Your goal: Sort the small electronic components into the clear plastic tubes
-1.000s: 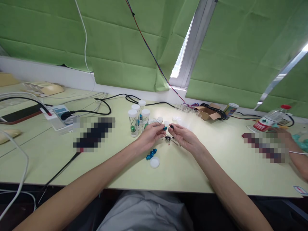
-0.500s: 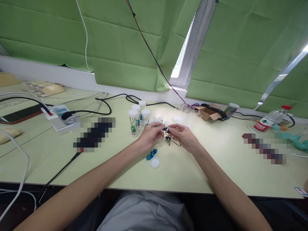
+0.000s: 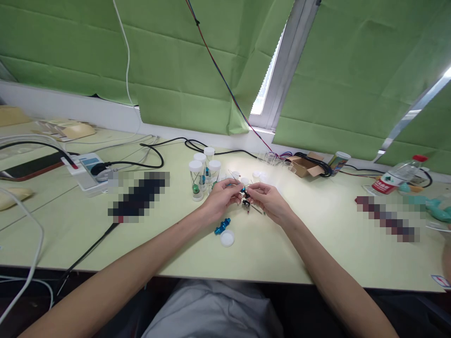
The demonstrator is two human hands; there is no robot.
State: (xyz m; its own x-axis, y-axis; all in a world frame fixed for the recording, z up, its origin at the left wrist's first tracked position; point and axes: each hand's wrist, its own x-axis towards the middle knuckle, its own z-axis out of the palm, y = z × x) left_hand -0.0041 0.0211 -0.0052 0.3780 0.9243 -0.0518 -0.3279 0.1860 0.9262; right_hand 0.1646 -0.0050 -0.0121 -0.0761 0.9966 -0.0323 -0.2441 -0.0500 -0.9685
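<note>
At the far left of the pale green surface (image 3: 63, 225) we see a white power strip (image 3: 86, 171) with a black cable (image 3: 141, 163) running off toward the middle. Right of it stands a cluster of clear vials (image 3: 202, 173) with white caps, one with a green piece inside. Our left hand (image 3: 220, 199) is just in front of these vials, its fingers pinched together on a small blue part (image 3: 242, 189). That part is held above the surface, between our two hands, which nearly touch. On the surface below our left hand lie a blue fitting (image 3: 221, 226) and, just beside it, a white cap (image 3: 227, 238). Our right hand (image 3: 269, 202) comes in from the other side, its fingertips closed on a small black part (image 3: 246, 195) that meets the blue one. Farther right sit an open cardboard box (image 3: 305, 165) and a plastic bottle (image 3: 396, 177) with a red cap.
</note>
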